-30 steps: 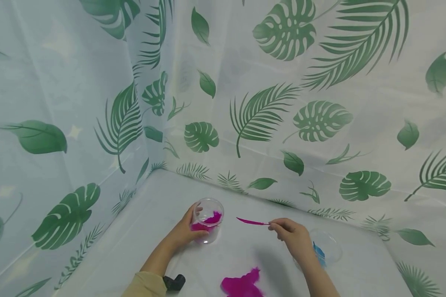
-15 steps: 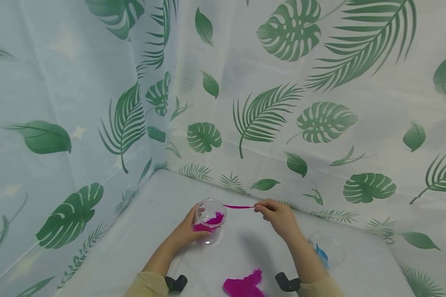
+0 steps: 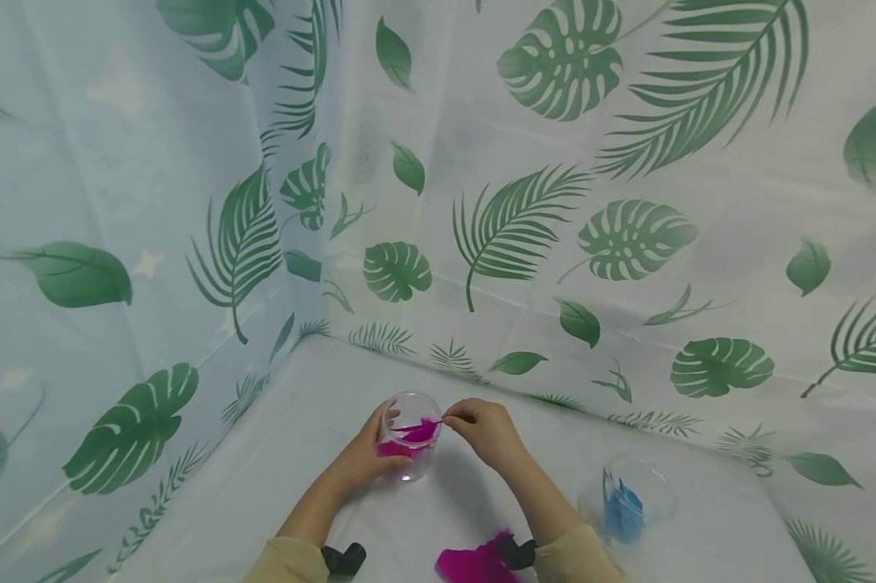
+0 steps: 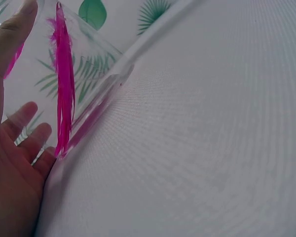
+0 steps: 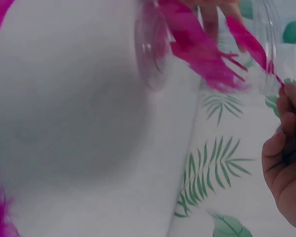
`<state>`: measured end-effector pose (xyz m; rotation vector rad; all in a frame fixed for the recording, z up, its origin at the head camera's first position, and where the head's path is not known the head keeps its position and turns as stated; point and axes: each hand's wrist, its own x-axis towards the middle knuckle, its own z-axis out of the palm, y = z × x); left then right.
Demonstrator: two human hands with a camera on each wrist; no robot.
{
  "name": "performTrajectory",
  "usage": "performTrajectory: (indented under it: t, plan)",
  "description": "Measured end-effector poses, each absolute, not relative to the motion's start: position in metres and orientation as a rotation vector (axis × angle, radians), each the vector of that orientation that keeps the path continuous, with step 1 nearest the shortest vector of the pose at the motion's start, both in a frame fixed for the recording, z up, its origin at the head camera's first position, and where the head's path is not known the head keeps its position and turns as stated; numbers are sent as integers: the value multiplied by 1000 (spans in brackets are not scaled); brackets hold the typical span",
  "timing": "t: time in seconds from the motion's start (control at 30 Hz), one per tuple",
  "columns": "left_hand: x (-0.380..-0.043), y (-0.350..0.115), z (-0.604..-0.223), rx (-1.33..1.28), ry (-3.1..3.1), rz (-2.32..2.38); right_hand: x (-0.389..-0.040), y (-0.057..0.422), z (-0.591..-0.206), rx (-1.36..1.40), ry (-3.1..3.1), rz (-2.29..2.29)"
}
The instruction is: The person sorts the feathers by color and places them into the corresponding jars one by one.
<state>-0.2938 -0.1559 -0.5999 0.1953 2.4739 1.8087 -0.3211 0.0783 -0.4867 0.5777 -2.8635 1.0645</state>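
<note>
A clear plastic jar (image 3: 423, 468) stands on the white table. My left hand (image 3: 365, 453) grips its left side, thumb in front and fingers behind. Bright pink feathers (image 5: 202, 49) are inside the jar; the left wrist view shows some pink feathers (image 4: 65, 81) upright against its wall. At the rim, my right hand (image 3: 487, 433) pinches the thin quill of another pink feather (image 5: 247, 42), whose vane lies within the jar's mouth. More pink feathers (image 3: 474, 563) lie on the table near me, partly hidden by the right wrist camera.
Blue feathers (image 3: 622, 512) sit in a second clear container (image 3: 660, 490) to the right. Black wrist cameras, such as the left wrist camera (image 3: 345, 559), jut from both sleeves. Leaf-printed white sheets (image 3: 511, 324) enclose the table (image 3: 278, 453) at the back and left.
My right hand has moved left to the jar, and the feather it pinches has gone from beside the jar into its mouth. My left hand and the jar stay in place.
</note>
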Motion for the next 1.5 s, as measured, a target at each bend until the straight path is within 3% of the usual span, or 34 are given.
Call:
performTrajectory:
  t: [0.37,0.63,1.0,1.2,1.33,1.5]
  plan:
    - [-296,-155,-598,201,2492,1768,-318,56,-488,624,-2956,986]
    - [-294,-151,-596,186,2479,1761,-314,64,-491,640,-2971,1013]
    - [-298,-149,-598,198,2492,1798,-295,152,-484,638,-3008,1055]
    - [-293,-151,-599,185,2518,1772,-273,204,-499,753,-3211,1000]
    - [-291,-150,-599,159,2527,1754,-255,223,-517,842,-3293,1055]
    - [-289,-150,-600,174,2520,1767,-243,226,-537,722,-3422,1181]
